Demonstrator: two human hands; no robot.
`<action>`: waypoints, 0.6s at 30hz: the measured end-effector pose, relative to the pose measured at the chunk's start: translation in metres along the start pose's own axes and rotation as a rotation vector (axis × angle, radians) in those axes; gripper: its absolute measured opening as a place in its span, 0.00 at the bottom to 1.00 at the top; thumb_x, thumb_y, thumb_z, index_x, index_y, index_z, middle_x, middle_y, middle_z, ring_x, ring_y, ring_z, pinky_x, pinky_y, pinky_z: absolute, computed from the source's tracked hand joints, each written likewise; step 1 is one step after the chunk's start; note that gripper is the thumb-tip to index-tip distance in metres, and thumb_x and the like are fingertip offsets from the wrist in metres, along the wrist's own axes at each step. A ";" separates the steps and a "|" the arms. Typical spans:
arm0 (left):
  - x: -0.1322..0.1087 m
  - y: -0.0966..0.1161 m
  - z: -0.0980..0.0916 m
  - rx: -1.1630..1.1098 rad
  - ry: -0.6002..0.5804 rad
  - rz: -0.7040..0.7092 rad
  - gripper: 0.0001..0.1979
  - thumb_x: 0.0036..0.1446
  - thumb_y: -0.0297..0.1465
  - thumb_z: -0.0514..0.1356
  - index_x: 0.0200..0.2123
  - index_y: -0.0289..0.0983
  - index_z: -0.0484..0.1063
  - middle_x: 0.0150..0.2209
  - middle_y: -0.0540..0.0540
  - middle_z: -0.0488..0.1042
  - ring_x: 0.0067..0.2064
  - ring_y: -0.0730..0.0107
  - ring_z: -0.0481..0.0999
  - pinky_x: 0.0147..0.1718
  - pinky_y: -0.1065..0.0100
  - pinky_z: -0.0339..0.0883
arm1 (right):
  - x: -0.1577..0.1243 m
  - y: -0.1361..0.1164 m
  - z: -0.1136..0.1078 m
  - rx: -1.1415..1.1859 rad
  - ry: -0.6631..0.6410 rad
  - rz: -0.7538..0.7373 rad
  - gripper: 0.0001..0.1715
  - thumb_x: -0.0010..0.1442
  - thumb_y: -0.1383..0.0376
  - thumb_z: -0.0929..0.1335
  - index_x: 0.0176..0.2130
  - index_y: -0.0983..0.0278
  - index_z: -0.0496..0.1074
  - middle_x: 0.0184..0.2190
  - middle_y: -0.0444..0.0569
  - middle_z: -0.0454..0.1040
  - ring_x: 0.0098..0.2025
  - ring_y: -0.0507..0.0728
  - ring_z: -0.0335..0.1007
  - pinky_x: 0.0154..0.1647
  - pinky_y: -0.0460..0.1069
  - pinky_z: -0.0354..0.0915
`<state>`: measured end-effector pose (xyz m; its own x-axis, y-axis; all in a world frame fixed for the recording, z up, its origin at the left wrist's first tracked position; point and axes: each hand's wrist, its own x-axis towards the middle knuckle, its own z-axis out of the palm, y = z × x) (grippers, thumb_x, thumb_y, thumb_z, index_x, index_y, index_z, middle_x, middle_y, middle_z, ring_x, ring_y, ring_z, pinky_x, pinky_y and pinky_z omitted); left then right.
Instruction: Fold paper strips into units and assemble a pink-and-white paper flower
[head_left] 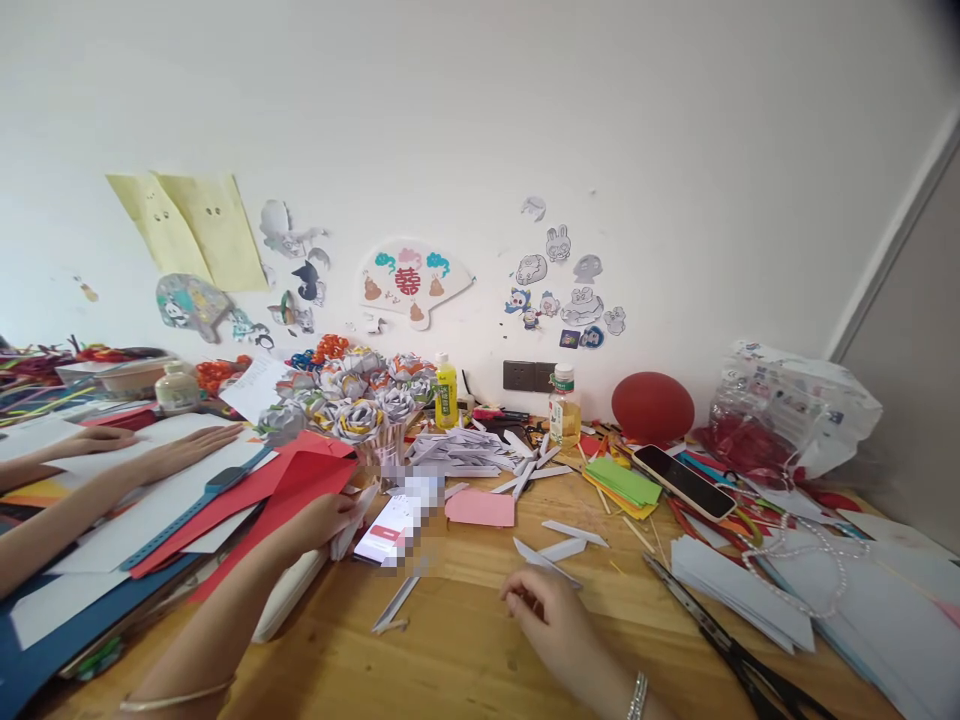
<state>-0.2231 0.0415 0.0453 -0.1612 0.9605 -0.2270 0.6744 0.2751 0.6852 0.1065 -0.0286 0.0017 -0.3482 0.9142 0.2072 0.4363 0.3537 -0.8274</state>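
Note:
My left hand (324,520) reaches forward over the wooden table (465,650) and its fingers close round a folded white paper piece (352,525) beside a phone with a lit screen (390,530). My right hand (551,620) rests on the table nearer to me, fingers curled together, right by folded white paper strips (559,548). Whether it holds anything I cannot make out. A pink paper (480,507) lies between the hands, farther back.
A bouquet of paper roses (352,400) stands at the back, with a yellow bottle (446,392), a small oil bottle (564,405) and a red balloon (652,405). Scissors (720,630) and a second phone (682,480) lie right. Another person's arms (112,470) rest on papers at left.

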 end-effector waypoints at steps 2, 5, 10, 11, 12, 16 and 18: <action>0.004 0.005 -0.001 0.063 -0.009 0.008 0.13 0.51 0.37 0.59 0.23 0.33 0.69 0.24 0.47 0.72 0.29 0.60 0.76 0.24 0.66 0.67 | -0.001 -0.002 0.000 -0.006 -0.007 -0.001 0.10 0.55 0.71 0.61 0.30 0.65 0.71 0.28 0.47 0.72 0.31 0.54 0.65 0.32 0.46 0.59; 0.008 0.011 0.000 0.152 -0.025 0.029 0.12 0.56 0.36 0.57 0.37 0.32 0.71 0.37 0.47 0.73 0.39 0.61 0.74 0.36 0.62 0.69 | -0.001 -0.003 -0.002 -0.020 -0.015 -0.005 0.10 0.54 0.72 0.61 0.30 0.65 0.71 0.28 0.47 0.72 0.31 0.54 0.66 0.32 0.46 0.59; 0.008 0.021 0.002 0.228 -0.040 0.035 0.16 0.58 0.36 0.56 0.46 0.34 0.67 0.47 0.46 0.69 0.45 0.58 0.71 0.42 0.57 0.68 | -0.001 -0.003 -0.003 -0.035 -0.016 -0.020 0.10 0.55 0.72 0.61 0.30 0.65 0.71 0.28 0.47 0.72 0.32 0.54 0.66 0.33 0.46 0.59; 0.007 0.023 0.002 0.233 -0.030 0.039 0.16 0.58 0.36 0.56 0.46 0.34 0.67 0.47 0.46 0.69 0.45 0.58 0.71 0.42 0.57 0.68 | -0.002 -0.003 -0.003 -0.038 -0.018 -0.022 0.10 0.54 0.72 0.61 0.30 0.65 0.71 0.28 0.47 0.72 0.32 0.54 0.66 0.33 0.46 0.59; 0.005 0.025 0.002 0.237 -0.017 0.044 0.16 0.58 0.36 0.56 0.46 0.34 0.67 0.47 0.46 0.69 0.45 0.58 0.71 0.42 0.57 0.68 | -0.002 -0.003 -0.003 -0.043 -0.022 -0.025 0.10 0.54 0.72 0.61 0.30 0.65 0.71 0.28 0.47 0.72 0.32 0.54 0.66 0.33 0.46 0.59; -0.004 0.036 -0.003 0.244 0.057 0.091 0.13 0.58 0.35 0.56 0.43 0.33 0.69 0.43 0.46 0.71 0.41 0.63 0.72 0.39 0.60 0.69 | -0.001 -0.002 -0.003 -0.070 -0.031 -0.029 0.10 0.54 0.73 0.61 0.30 0.64 0.71 0.29 0.47 0.72 0.32 0.54 0.66 0.33 0.46 0.58; -0.009 0.041 -0.006 0.243 0.100 0.134 0.08 0.57 0.31 0.57 0.33 0.31 0.71 0.31 0.49 0.73 0.33 0.66 0.73 0.32 0.66 0.65 | -0.001 -0.001 -0.003 -0.081 -0.031 -0.032 0.10 0.54 0.73 0.61 0.30 0.64 0.71 0.29 0.47 0.72 0.32 0.54 0.66 0.33 0.46 0.58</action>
<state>-0.1981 0.0440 0.0797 -0.1217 0.9902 -0.0681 0.8452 0.1393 0.5160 0.1088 -0.0294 0.0040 -0.3883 0.8961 0.2150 0.4902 0.3984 -0.7753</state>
